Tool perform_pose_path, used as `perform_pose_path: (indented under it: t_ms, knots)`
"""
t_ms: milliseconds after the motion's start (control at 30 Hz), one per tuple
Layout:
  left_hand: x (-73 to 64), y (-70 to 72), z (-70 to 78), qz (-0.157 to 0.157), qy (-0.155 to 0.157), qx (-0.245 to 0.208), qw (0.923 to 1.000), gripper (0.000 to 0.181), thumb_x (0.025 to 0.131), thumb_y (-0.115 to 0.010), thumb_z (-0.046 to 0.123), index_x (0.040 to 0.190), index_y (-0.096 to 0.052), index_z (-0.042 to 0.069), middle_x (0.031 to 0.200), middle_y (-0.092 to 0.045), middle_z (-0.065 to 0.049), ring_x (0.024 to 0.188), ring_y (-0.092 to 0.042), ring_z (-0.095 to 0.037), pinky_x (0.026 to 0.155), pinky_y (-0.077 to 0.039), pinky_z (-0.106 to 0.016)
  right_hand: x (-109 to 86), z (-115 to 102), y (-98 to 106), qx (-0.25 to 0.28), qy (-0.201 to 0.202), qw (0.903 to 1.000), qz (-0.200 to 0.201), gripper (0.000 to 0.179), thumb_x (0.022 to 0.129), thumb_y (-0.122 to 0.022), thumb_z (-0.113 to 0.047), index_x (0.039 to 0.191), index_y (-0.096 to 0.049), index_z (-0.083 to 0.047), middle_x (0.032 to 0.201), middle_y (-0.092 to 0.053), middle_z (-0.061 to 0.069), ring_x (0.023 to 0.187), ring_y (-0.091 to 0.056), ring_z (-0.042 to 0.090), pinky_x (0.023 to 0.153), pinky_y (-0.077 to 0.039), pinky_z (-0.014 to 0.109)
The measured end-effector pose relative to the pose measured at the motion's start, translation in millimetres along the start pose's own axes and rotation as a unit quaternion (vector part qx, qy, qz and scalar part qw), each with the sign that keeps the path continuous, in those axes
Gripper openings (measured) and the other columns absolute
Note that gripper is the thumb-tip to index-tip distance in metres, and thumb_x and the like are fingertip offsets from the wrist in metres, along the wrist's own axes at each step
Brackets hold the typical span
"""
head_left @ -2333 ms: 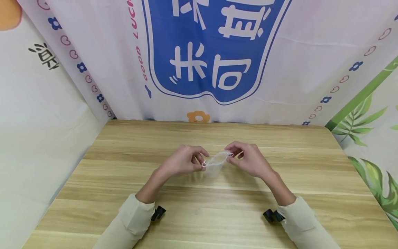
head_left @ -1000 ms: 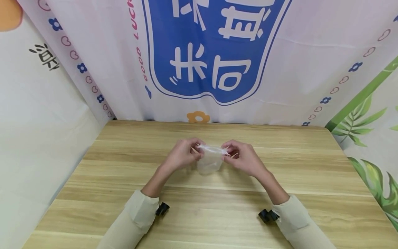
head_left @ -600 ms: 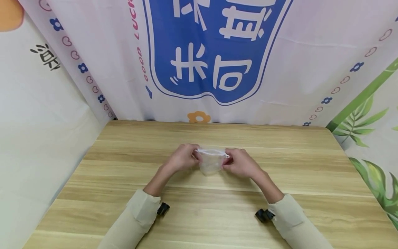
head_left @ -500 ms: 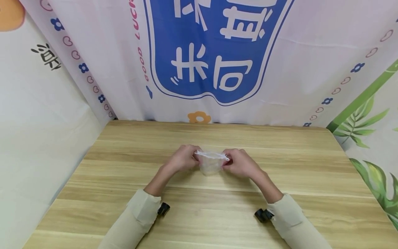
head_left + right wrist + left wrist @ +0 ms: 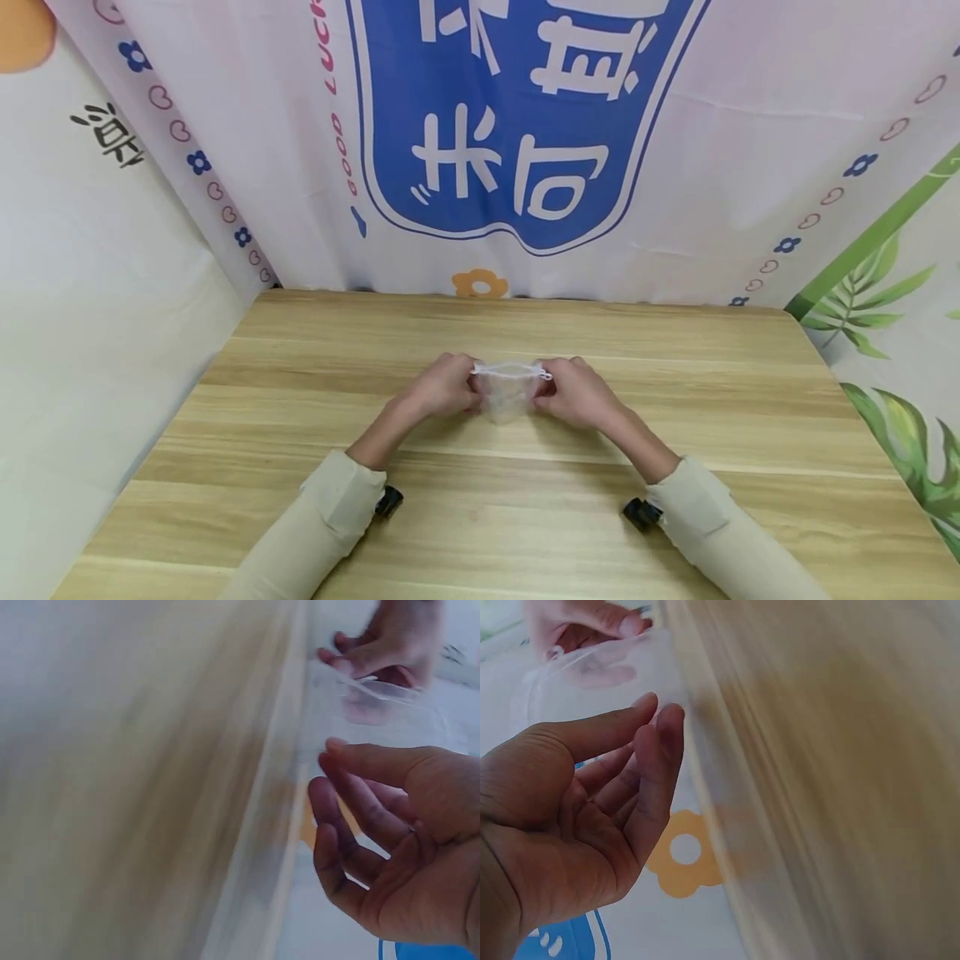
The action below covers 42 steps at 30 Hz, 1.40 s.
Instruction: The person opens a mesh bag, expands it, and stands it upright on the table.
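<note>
A small translucent drawstring bag [image 5: 507, 400] hangs above the middle of the table, its white cord running along the top edge with a small loop at each end. My left hand [image 5: 444, 387] pinches the bag's left side just below the cord. On the opposite side, my right hand [image 5: 581, 394] holds the bag between thumb and fingers. In the left wrist view, the thumb and fingertips of the left hand [image 5: 592, 787] meet at the sheer bag [image 5: 619, 679]. The right wrist view has the right hand [image 5: 397, 832] with thumb and index together at the film; the other fingers are loosely bent.
A wood-grain table [image 5: 495, 517] lies under both forearms. Behind it hangs a white curtain [image 5: 712, 183] with a blue printed panel and an orange flower. Black wrist cameras [image 5: 388, 502] sit at the sleeve cuffs.
Earlier, my hands pinched the cord ends and the bag's mouth slanted. Both hands have shifted to grip the sides below the cord, and the top edge is now nearly level.
</note>
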<state>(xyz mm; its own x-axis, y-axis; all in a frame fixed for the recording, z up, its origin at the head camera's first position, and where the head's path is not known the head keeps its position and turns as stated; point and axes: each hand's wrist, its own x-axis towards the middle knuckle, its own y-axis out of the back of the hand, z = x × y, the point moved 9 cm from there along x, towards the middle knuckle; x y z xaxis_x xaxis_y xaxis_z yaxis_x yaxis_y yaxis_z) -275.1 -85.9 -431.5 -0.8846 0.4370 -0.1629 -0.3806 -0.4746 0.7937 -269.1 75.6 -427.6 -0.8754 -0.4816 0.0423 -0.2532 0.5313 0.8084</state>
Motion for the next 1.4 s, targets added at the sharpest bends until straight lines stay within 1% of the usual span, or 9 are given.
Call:
perform_pose_path:
  t_ms: [200, 433, 600, 700, 900, 1100, 1167, 1267, 1400]
  knots:
    - [3.9, -2.1, 2.9, -0.005, -0.024, 0.030, 0.9992, 0.019, 0.084, -0.085, 0.001, 0.084, -0.068, 0.010, 0.073, -0.063, 0.004, 0.066, -0.053, -0.010, 0.061, -0.043, -0.021, 1.5, 3, 0, -0.013, 0.002, 0.9999, 0.008, 0.023, 0.085, -0.091, -0.013, 0.102, -0.076, -0.012, 0.081, -0.073, -0.006, 0.071, -0.063, 0.006, 0.065, -0.053, 0.022]
    - [1.7, -5.0, -5.0, 0.031, -0.017, -0.001, 0.9994, 0.012, 0.086, -0.086, 0.006, 0.089, -0.076, 0.009, 0.083, -0.075, 0.000, 0.074, -0.062, -0.008, 0.067, -0.052, -0.020, 0.3, 5, -1, 0.003, 0.025, 0.9994, 0.025, 0.020, 0.085, -0.091, -0.012, 0.099, -0.076, -0.012, 0.079, -0.072, -0.007, 0.069, -0.060, 0.005, 0.061, -0.050, 0.020]
    - [-0.3, -7.7, -8.0, 0.045, -0.031, -0.024, 0.9983, 0.013, 0.088, -0.085, 0.007, 0.086, -0.073, 0.010, 0.080, -0.072, 0.002, 0.071, -0.059, -0.006, 0.065, -0.050, -0.020, -1.2, 7, -6, 0.022, 0.036, 0.9987, 0.029, 0.017, 0.087, -0.088, -0.010, 0.098, -0.075, -0.013, 0.079, -0.071, -0.007, 0.069, -0.058, 0.004, 0.061, -0.049, 0.018]
    - [-0.9, -7.2, -5.6, 0.048, -0.038, -0.015, 0.9980, 0.019, 0.087, -0.086, 0.007, 0.082, -0.069, 0.012, 0.077, -0.071, 0.003, 0.069, -0.057, -0.006, 0.064, -0.048, -0.020, -1.5, 6, -6, 0.035, 0.040, 0.9982, 0.029, 0.021, 0.087, -0.088, -0.008, 0.103, -0.075, -0.011, 0.082, -0.074, -0.004, 0.071, -0.062, 0.005, 0.063, -0.053, 0.019]
    - [0.6, -7.0, 0.4, 0.036, -0.049, 0.014, 0.9980, 0.021, 0.084, -0.089, 0.005, 0.091, -0.069, 0.009, 0.077, -0.069, 0.003, 0.070, -0.058, -0.008, 0.063, -0.049, -0.020, 0.4, 6, -11, 0.031, 0.044, 0.9983, -0.025, 0.036, 0.090, -0.086, -0.007, 0.119, -0.066, -0.007, 0.087, -0.074, 0.001, 0.073, -0.062, 0.006, 0.064, -0.052, 0.020]
    - [-0.1, -7.3, 0.8, 0.009, -0.048, 0.038, 0.9981, 0.033, 0.089, -0.086, 0.006, 0.117, -0.069, 0.003, 0.080, -0.074, 0.005, 0.070, -0.063, -0.007, 0.068, -0.056, -0.023, 1.5, 9, -15, 0.012, 0.018, 0.9965, -0.081, 0.039, 0.094, -0.082, -0.009, 0.125, -0.058, -0.009, 0.085, -0.071, -0.003, 0.070, -0.060, 0.008, 0.060, -0.050, 0.023]
    - [-0.7, -6.9, 0.7, 0.004, -0.049, 0.040, 0.9980, 0.036, 0.091, -0.084, 0.005, 0.123, -0.067, 0.003, 0.082, -0.077, 0.004, 0.073, -0.066, -0.006, 0.074, -0.060, -0.026, 1.5, 11, -15, 0.008, 0.008, 0.9958, -0.091, 0.037, 0.095, -0.082, -0.010, 0.122, -0.057, -0.011, 0.086, -0.070, -0.004, 0.071, -0.061, 0.009, 0.060, -0.050, 0.024]
    - [-1.4, -5.9, 1.7, 0.005, -0.059, 0.054, 0.9967, 0.033, 0.092, -0.084, 0.006, 0.121, -0.067, 0.007, 0.087, -0.080, 0.004, 0.077, -0.069, -0.003, 0.082, -0.062, -0.028, 1.1, 11, -15, 0.002, 0.006, 0.9952, -0.098, 0.034, 0.095, -0.082, -0.012, 0.118, -0.056, -0.012, 0.085, -0.070, -0.005, 0.072, -0.061, 0.009, 0.060, -0.050, 0.024]
    - [-2.1, -6.2, 3.1, 0.010, -0.073, 0.077, 0.9943, 0.034, 0.091, -0.085, 0.007, 0.122, -0.069, 0.004, 0.085, -0.078, 0.004, 0.076, -0.067, -0.004, 0.074, -0.059, -0.023, 0.0, 8, -14, 0.001, 0.019, 0.9962, -0.085, 0.035, 0.094, -0.082, -0.010, 0.119, -0.058, -0.012, 0.083, -0.069, -0.005, 0.072, -0.060, 0.008, 0.062, -0.050, 0.023]
